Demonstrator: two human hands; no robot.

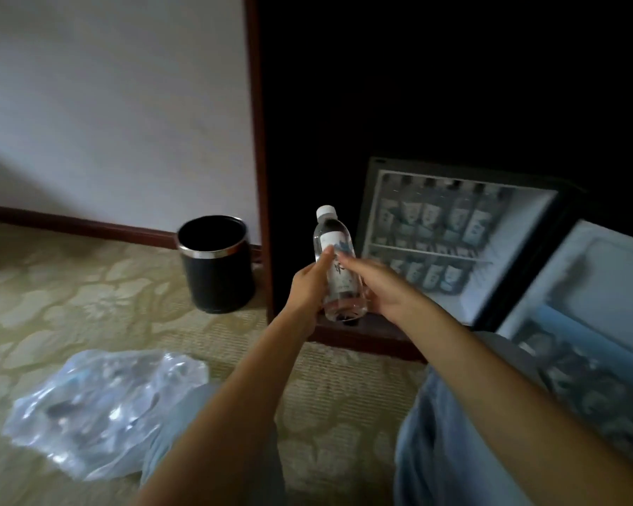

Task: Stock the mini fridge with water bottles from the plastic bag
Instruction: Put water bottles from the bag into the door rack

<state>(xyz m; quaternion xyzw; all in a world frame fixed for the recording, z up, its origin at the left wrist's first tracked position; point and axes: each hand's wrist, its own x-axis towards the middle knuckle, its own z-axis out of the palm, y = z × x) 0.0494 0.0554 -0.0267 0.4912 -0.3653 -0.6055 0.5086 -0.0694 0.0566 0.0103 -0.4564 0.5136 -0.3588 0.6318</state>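
A clear water bottle [332,235] with a white cap is held upright in front of the open mini fridge [527,228]. My left hand [309,286] grips its lower left side, thumb up along the label. My right hand [379,286] wraps its lower right side, fingers reaching across the label. Two rows of bottles [439,217] stand on the fridge shelves. The crumpled clear plastic bag [99,407] lies on the carpet at the lower left; its contents are too blurred to tell.
The fridge door [600,286] swings open to the right, with more bottles in its lower rack. A black bin [216,264] with a metal rim stands left of the dark wooden cabinet [260,158]. My knees in light jeans frame the patterned carpet.
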